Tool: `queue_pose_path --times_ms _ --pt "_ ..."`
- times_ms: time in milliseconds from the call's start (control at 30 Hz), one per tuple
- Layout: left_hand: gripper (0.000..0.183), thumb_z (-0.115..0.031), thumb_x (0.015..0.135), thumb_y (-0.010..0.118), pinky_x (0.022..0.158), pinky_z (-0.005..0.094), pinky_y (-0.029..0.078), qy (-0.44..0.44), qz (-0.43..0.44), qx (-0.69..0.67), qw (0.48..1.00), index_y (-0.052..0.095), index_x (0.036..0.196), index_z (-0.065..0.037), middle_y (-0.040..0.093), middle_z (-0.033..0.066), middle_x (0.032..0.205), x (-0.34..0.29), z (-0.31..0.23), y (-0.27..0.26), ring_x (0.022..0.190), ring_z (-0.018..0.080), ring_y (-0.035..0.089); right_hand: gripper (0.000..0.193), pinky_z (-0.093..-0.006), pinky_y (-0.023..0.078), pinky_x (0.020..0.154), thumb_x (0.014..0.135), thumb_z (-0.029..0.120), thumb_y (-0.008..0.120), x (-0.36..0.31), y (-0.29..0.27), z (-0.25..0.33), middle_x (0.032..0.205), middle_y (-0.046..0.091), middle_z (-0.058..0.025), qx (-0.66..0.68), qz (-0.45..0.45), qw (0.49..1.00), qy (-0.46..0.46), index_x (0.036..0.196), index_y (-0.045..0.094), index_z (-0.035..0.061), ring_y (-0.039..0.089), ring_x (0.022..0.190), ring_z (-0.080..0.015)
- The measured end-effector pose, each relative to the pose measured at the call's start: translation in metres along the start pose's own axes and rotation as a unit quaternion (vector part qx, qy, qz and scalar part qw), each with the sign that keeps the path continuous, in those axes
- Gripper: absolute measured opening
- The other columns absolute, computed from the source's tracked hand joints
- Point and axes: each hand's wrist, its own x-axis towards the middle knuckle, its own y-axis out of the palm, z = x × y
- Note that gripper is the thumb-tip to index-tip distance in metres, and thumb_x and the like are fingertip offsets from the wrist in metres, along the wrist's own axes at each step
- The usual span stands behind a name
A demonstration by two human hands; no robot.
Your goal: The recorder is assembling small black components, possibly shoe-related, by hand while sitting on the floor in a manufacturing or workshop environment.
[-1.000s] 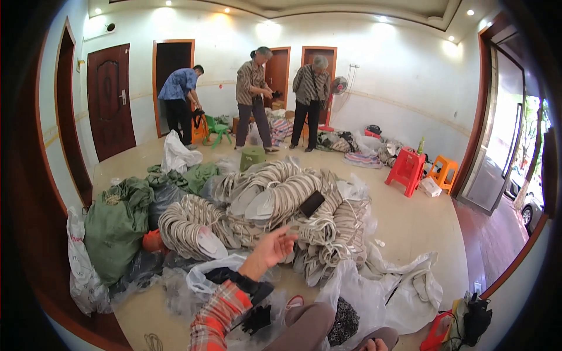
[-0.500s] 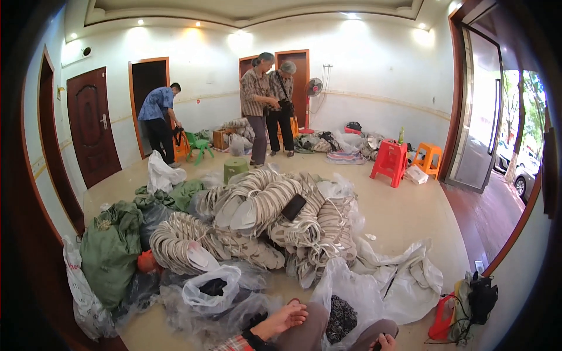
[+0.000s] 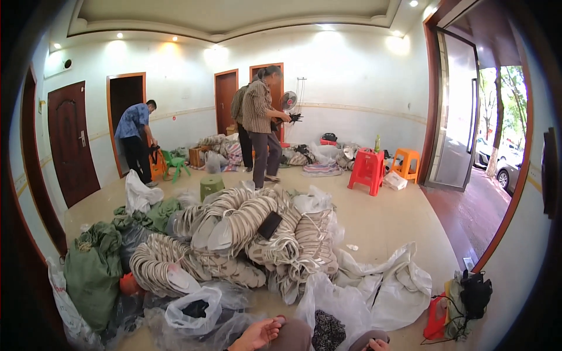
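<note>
My left hand [image 3: 260,334] is by my left knee, palm partly up, its fingers loosely bent and with nothing plain to see in them. My right hand [image 3: 377,344], at the lower edge by my other knee, is closed around something small and dark that I cannot make out. Between my knees stands an opened clear plastic bag [image 3: 344,305] with black-and-white speckled pieces [image 3: 328,331] in it. Left of it, a white plastic bag [image 3: 175,319] holds black pieces [image 3: 195,308]. Beyond is a heap of beige strappy shoe parts [image 3: 234,219], bundled in rows, with a black phone [image 3: 270,224] on top.
Green sacks [image 3: 93,272] lie left, a white sack [image 3: 404,292] right. A red stool [image 3: 369,169], orange stool [image 3: 405,164] and green stool [image 3: 211,186] stand beyond. Two people [image 3: 257,111] stand at the back; another person [image 3: 134,126] bends by a small green chair [image 3: 174,164].
My view has turned a little to the right and up. The two standing people have shifted, one now largely hiding the other. My hands sit lower in the picture.
</note>
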Motion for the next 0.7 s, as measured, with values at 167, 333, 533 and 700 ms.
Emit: queue_pose_path --times_ms 167,333,533,700 --pt "0.022 -0.016 0.085 0.052 0.067 0.0289 0.049 0.027 0.045 -0.004 0.999 0.055 0.102 -0.002 0.062 0.01 0.086 0.028 -0.016 0.017 0.074 0.019 0.059 0.018 -0.0254 0.041 0.042 0.085 0.021 0.052 -0.013 0.017 0.031 0.058 0.052 -0.0034 0.06 0.016 0.998 -0.017 0.075 0.052 0.0068 0.049 0.044 -0.0139" --pt "0.023 -0.017 0.085 0.052 0.069 0.0302 0.049 -0.014 0.072 -0.04 0.996 0.055 0.102 -0.002 0.062 0.0094 0.086 0.052 0.021 0.017 0.075 0.0194 0.059 0.019 -0.0244 0.039 0.04 0.085 0.022 0.052 0.006 0.002 0.0 0.059 0.051 -0.0039 0.028 0.032 0.998 -0.043 0.073 0.052 0.0073 0.047 0.043 -0.0135" --pt "0.024 -0.018 0.086 0.05 0.074 0.0316 0.048 -0.038 0.062 0.027 0.997 0.054 0.103 -0.002 0.062 0.0103 0.089 0.056 0.022 0.036 0.08 0.0197 0.06 0.024 -0.0224 0.037 0.039 0.085 0.025 0.051 0.013 0.022 0.021 0.051 0.047 -0.001 0.026 0.005 1.0 0.007 0.068 0.051 0.0087 0.045 0.041 -0.0123" --pt "0.03 -0.019 0.087 0.049 0.079 0.0351 0.045 0.051 0.14 0.111 0.983 0.049 0.108 0.003 0.057 0.0159 0.1 -0.029 -0.004 0.109 0.088 0.0225 0.057 0.019 -0.0321 0.044 0.04 0.084 0.017 0.052 0.034 -0.013 -0.023 0.06 0.053 -0.0114 0.1 0.05 0.993 0.045 0.072 0.047 0.0029 0.05 0.043 -0.02"
